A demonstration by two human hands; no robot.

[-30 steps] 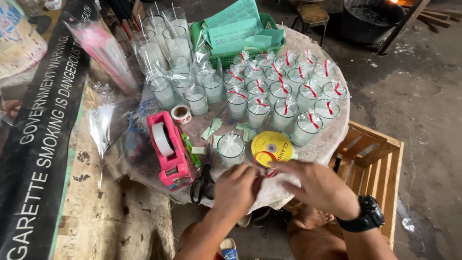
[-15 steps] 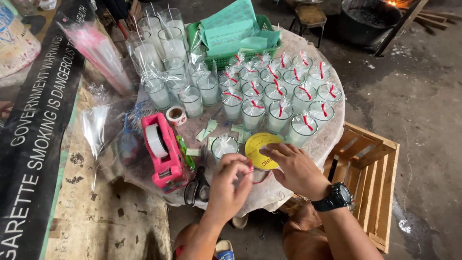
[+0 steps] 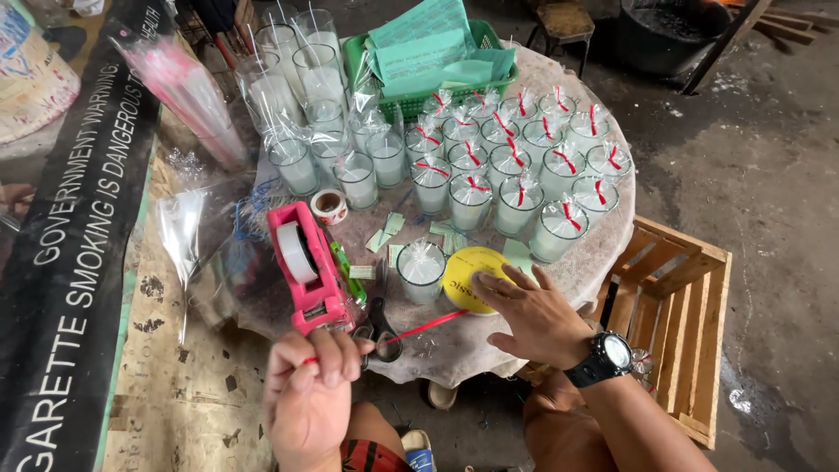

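Head cam looks straight down on a round table (image 3: 603,253) with a pale cloth over it. My left hand (image 3: 310,393) sits at the near edge, fingers pinched shut on the end of a thin red ribbon (image 3: 428,324). That strand runs taut, up and to the right, toward the yellow spool (image 3: 468,278), and my right hand (image 3: 537,315) lies flat and open with its fingertips pressing on the spool, gripping nothing.

About handling: the ribbon looks feather-light, limp and a bit slick, so I'd say a fingertip pinch right at the end is the only real hold, and it would slip out of a loose one. The spool seems light and free to skid, hence the flat palm. Just beside it stands a glass candle (image 3: 422,273) wrapped in clear film, not yet tied; glass reads heavy-ish and breakable, so I'd take it around the body, not by the crinkly film top.

Scissors (image 3: 377,330) lie just above my left hand, with a pink tape dispenser (image 3: 306,267) to their left. Tied candles (image 3: 516,188) crowd the far right side.
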